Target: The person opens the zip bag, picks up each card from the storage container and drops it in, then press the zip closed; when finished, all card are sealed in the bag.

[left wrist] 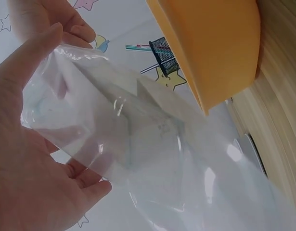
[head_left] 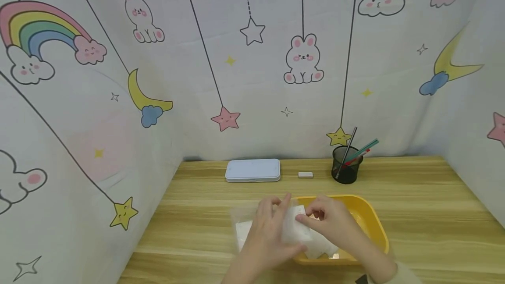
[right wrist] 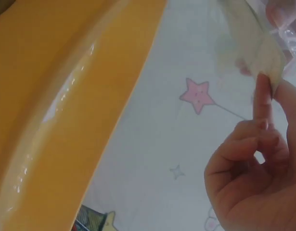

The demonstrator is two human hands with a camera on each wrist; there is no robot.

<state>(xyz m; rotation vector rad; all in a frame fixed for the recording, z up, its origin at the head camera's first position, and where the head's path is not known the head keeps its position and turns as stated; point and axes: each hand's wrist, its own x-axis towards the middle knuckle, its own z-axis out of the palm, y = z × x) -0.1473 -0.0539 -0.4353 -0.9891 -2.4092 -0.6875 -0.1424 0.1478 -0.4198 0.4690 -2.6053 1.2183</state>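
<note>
Over the left part of the yellow tray (head_left: 376,227), both hands are at a clear plastic bag (left wrist: 205,178) with pale, flat contents. My left hand (head_left: 266,236) holds the bag between its thumb and fingers, the plastic lying across the palm. From the other side, my right hand (head_left: 335,222) pinches the corner of a flat white packet (right wrist: 258,53) between thumb and index finger, its other fingers curled. The packet overlaps the bag, and I cannot tell whether it is inside it. White, crinkled wrapping (head_left: 320,244) shows below the hands, over the tray.
Behind the tray stands a black mesh pen cup (head_left: 345,170) with several pens or straws. A white eraser-like block (head_left: 305,175) and a pale flat case (head_left: 253,170) lie along the back of the wooden table (head_left: 197,214). Printed fabric walls enclose the back and sides.
</note>
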